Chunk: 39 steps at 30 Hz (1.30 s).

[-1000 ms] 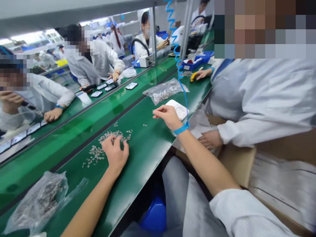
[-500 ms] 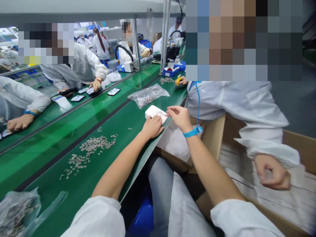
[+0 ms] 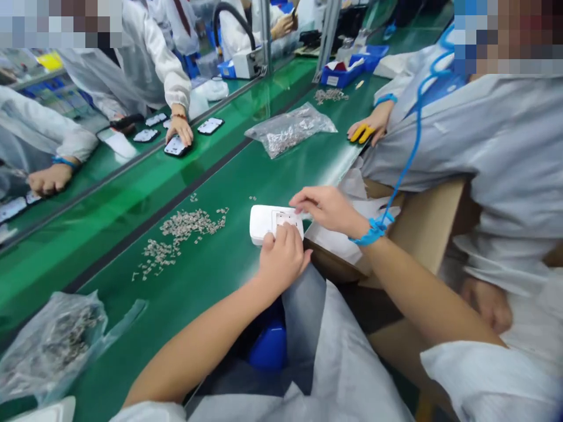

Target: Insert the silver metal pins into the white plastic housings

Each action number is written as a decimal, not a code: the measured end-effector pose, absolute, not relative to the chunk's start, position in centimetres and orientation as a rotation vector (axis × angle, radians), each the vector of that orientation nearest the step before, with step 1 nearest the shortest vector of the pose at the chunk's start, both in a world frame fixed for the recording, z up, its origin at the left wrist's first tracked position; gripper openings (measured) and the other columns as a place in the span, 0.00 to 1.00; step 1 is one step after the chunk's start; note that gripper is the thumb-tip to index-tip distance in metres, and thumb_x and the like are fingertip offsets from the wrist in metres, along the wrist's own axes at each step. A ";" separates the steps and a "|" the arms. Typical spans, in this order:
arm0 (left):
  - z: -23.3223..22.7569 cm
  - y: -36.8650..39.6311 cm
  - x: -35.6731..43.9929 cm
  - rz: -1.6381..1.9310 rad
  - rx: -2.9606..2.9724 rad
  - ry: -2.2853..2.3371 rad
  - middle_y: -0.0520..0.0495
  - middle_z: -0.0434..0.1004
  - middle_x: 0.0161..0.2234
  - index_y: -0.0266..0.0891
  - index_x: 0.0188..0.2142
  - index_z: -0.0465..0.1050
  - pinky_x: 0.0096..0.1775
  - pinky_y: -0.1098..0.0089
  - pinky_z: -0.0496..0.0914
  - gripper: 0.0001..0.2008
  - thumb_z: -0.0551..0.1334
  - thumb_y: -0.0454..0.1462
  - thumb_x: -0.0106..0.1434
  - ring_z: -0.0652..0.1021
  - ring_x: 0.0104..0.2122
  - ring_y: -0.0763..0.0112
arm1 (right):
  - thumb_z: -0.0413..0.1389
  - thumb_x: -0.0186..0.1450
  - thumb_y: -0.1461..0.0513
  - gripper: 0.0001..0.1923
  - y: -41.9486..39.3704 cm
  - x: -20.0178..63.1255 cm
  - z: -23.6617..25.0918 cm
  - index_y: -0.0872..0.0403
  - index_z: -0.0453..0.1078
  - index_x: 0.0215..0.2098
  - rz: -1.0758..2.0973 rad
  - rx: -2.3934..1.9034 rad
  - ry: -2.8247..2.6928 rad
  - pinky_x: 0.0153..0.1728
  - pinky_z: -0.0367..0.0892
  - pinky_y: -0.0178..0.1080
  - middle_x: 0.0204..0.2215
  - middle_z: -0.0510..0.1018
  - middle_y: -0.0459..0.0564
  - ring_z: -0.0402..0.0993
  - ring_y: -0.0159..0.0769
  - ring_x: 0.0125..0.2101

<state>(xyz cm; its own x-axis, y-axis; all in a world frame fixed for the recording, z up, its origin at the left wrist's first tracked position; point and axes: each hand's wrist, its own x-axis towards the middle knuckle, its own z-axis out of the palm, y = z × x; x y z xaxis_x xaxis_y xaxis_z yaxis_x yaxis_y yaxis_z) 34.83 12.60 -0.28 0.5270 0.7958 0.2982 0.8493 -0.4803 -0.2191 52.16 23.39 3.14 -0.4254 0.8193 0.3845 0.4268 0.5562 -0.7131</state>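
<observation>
At the near edge of the green bench point(image 3: 211, 281), the left hand point(image 3: 281, 258) gripped the white housing point(image 3: 264, 221) while the right hand point(image 3: 325, 208) pinched at its top, small metal parts point(image 3: 185, 225) lying nearby.

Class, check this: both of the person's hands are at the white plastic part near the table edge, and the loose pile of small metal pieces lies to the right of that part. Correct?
Not quite. In the head view, both the left hand and right hand are at the white plastic part, but the pile of small metal pieces lies to its left.
</observation>
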 end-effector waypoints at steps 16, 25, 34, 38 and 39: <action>-0.2 13.0 34.6 -0.274 -2.494 -1.351 0.25 0.77 0.55 0.22 0.58 0.73 0.49 0.54 0.62 0.24 0.52 0.41 0.76 0.74 0.53 0.47 | 0.59 0.61 0.67 0.06 23.2 48.5 2.8 0.53 0.77 0.28 0.552 -1.158 -2.264 0.35 0.67 0.39 0.34 0.80 0.50 0.74 0.36 0.33; 0.0 13.2 34.6 -0.258 -2.558 -1.370 0.24 0.76 0.55 0.22 0.59 0.72 0.46 0.52 0.62 0.25 0.51 0.42 0.76 0.74 0.50 0.46 | 0.65 0.56 0.68 0.07 25.6 47.3 3.7 0.54 0.73 0.23 0.538 -1.324 -2.383 0.31 0.61 0.37 0.27 0.77 0.46 0.70 0.33 0.28; 0.4 13.1 34.8 -0.319 -2.526 -1.393 0.26 0.76 0.56 0.22 0.58 0.72 0.46 0.50 0.62 0.24 0.53 0.42 0.75 0.74 0.48 0.47 | 0.70 0.55 0.61 0.10 26.9 49.1 3.4 0.53 0.74 0.30 0.772 -1.129 -2.287 0.29 0.63 0.36 0.28 0.78 0.44 0.71 0.33 0.27; 1.5 13.8 34.1 -0.437 -2.557 -1.356 0.34 0.79 0.47 0.28 0.51 0.77 0.46 0.53 0.61 0.19 0.55 0.42 0.74 0.75 0.44 0.53 | 0.61 0.67 0.60 0.05 23.3 50.1 1.2 0.53 0.78 0.35 0.531 -0.998 -2.048 0.42 0.70 0.43 0.37 0.81 0.51 0.76 0.41 0.39; 2.1 14.3 33.7 -0.489 -2.563 -1.363 0.36 0.79 0.45 0.31 0.48 0.78 0.46 0.54 0.61 0.17 0.56 0.41 0.74 0.76 0.44 0.55 | 0.60 0.68 0.60 0.06 22.6 50.0 0.6 0.52 0.79 0.36 0.504 -0.971 -2.020 0.45 0.70 0.45 0.39 0.82 0.52 0.76 0.42 0.42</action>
